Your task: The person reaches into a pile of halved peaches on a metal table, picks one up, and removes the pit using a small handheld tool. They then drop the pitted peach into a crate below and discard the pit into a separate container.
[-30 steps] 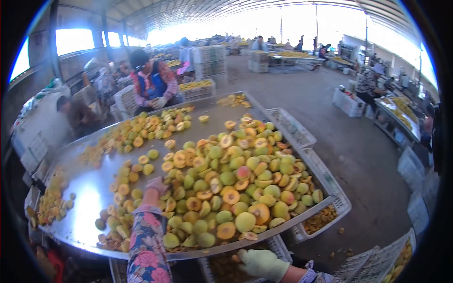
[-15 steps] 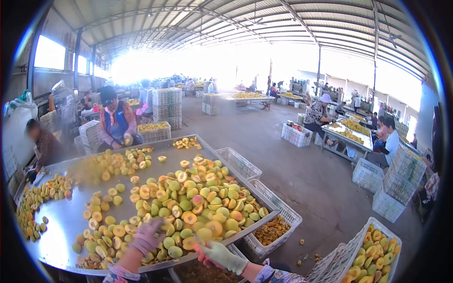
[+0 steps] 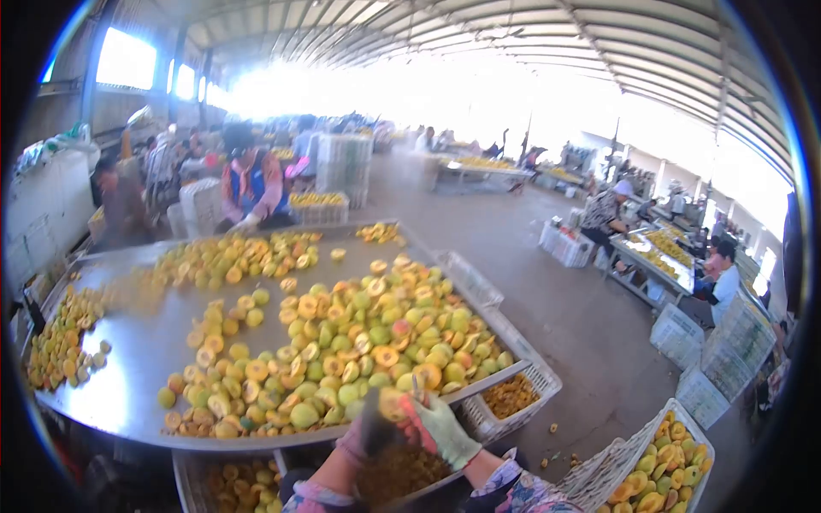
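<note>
My left hand [image 3: 366, 432], in a purplish glove and blurred, is closed around a cut peach half [image 3: 393, 404] over the table's near edge. Beside it, my right hand [image 3: 443, 429] wears a pale green glove with red fingers. It grips a thin metal-tipped tool [image 3: 416, 383] upright against the fruit; the tool's lower part is hidden in the fingers. Just beyond both hands, a heap of halved yellow-green peaches [image 3: 376, 329] covers much of the metal table [image 3: 282, 261]. Below them sits a bin of brown pieces [image 3: 406, 474], partly behind my forearms.
A white crate of peach halves [image 3: 671, 462] stands at my right. Another crate [image 3: 547, 385] with brown pieces is under the table's right edge. Across the table a person in a blue vest [image 3: 252, 188] works. Stacked crates [image 3: 723, 350] stand far right.
My left hand has come off the heap with a peach half and moved right, meeting my right hand at the table edge. The camera view has turned left and downward slightly.
</note>
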A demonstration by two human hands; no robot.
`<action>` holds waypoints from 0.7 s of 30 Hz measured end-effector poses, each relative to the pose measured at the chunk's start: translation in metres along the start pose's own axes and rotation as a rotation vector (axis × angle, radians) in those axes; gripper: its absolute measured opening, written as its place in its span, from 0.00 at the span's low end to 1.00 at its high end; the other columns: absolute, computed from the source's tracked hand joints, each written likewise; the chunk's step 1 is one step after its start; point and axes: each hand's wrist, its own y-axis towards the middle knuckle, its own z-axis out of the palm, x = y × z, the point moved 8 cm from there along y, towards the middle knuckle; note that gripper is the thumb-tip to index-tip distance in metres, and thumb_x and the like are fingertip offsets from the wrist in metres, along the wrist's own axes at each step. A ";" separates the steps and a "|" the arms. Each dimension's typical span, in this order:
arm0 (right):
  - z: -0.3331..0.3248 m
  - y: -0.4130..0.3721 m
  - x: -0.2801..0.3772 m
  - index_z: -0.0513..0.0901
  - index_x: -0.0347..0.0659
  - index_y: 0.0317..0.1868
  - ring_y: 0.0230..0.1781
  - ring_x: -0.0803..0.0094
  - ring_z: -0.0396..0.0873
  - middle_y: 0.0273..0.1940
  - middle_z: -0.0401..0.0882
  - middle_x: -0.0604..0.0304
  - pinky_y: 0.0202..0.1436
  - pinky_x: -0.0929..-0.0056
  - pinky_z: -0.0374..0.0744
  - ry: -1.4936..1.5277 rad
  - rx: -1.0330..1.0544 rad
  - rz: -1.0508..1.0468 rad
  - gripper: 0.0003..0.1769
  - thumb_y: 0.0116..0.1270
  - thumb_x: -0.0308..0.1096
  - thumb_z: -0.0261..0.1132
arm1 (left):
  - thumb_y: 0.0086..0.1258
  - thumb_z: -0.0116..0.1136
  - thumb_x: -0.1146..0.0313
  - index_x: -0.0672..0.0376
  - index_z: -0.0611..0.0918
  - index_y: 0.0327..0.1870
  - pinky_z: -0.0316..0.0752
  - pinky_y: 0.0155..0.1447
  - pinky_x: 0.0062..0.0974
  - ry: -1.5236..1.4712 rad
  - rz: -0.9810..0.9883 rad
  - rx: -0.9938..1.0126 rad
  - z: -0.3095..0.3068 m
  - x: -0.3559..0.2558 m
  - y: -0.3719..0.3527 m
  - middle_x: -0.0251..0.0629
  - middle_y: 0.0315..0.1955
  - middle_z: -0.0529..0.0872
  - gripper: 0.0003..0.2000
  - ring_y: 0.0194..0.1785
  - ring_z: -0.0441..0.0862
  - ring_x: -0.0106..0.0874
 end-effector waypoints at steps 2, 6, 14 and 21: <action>0.005 0.008 0.007 0.74 0.40 0.46 0.17 0.80 0.74 0.27 0.80 0.61 0.18 0.79 0.72 -0.324 -0.030 -0.137 0.17 0.72 0.46 0.64 | 0.77 0.38 0.37 0.57 0.78 0.55 0.79 0.48 0.32 0.099 0.109 0.066 0.020 -0.017 -0.010 0.38 0.37 0.83 0.30 0.41 0.81 0.33; 0.018 0.003 0.022 0.71 0.40 0.52 0.21 0.83 0.72 0.26 0.76 0.65 0.22 0.80 0.71 -0.127 -0.047 -0.055 0.11 0.74 0.32 0.61 | 0.76 0.40 0.37 0.61 0.76 0.62 0.81 0.56 0.36 0.205 0.181 -0.349 -0.038 -0.029 -0.015 0.42 0.53 0.84 0.34 0.52 0.84 0.36; 0.026 -0.004 0.051 0.74 0.38 0.43 0.36 0.46 0.82 0.34 0.80 0.45 0.36 0.53 0.81 -1.030 0.027 -0.519 0.15 0.66 0.40 0.66 | 0.77 0.37 0.37 0.66 0.78 0.58 0.82 0.56 0.29 0.692 0.507 -0.583 -0.025 -0.063 -0.031 0.45 0.49 0.86 0.35 0.50 0.86 0.33; 0.036 -0.004 0.041 0.72 0.38 0.41 0.32 0.47 0.83 0.30 0.80 0.48 0.33 0.55 0.81 -1.334 0.076 -0.552 0.12 0.67 0.37 0.63 | 0.77 0.52 0.57 0.66 0.77 0.57 0.81 0.52 0.27 1.150 0.543 -0.510 -0.058 -0.059 -0.025 0.43 0.46 0.86 0.20 0.46 0.86 0.31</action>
